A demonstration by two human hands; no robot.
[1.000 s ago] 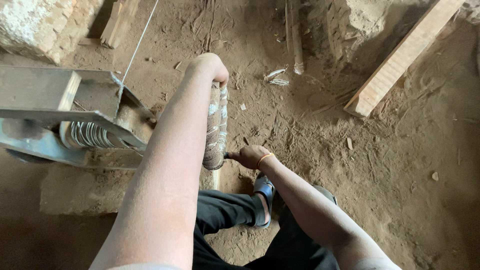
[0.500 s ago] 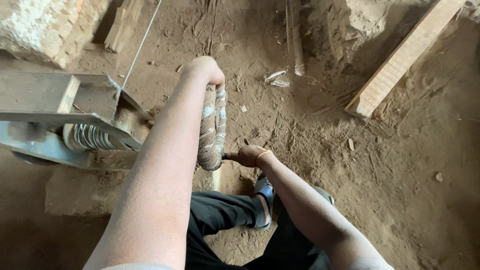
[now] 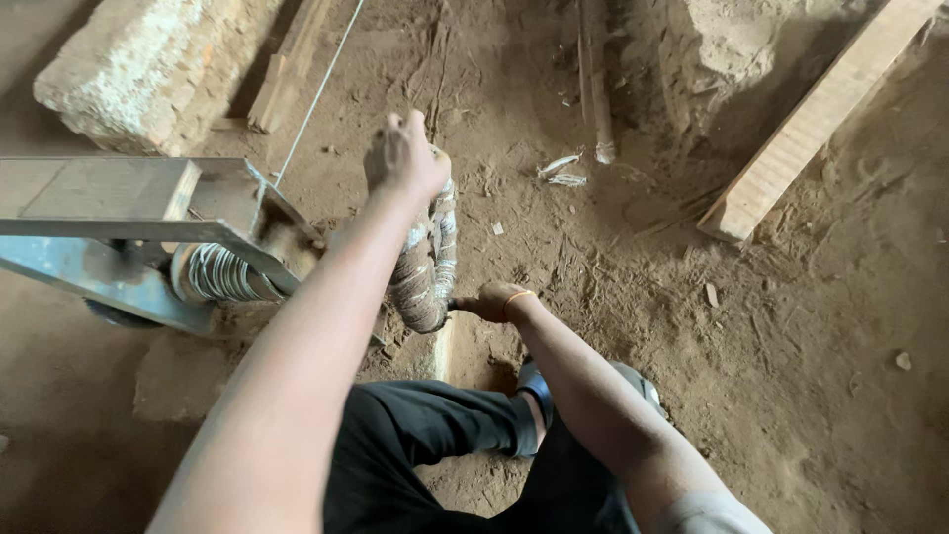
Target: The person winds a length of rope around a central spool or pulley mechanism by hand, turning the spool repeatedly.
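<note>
a wire-wrapped bundle (image 3: 425, 267) is being held upright over the dirt floor (image 3: 791, 376), just beside a metal winding frame (image 3: 129, 237). its top is being gripped by the closed left hand (image 3: 403, 158); its lower end is being held, seemingly pinched, by the right hand (image 3: 491, 300), though the fingers are hidden.

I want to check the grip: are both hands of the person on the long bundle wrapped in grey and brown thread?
Yes, the left hand grips the top of the wrapped bundle and the right hand holds its lower end.
</note>
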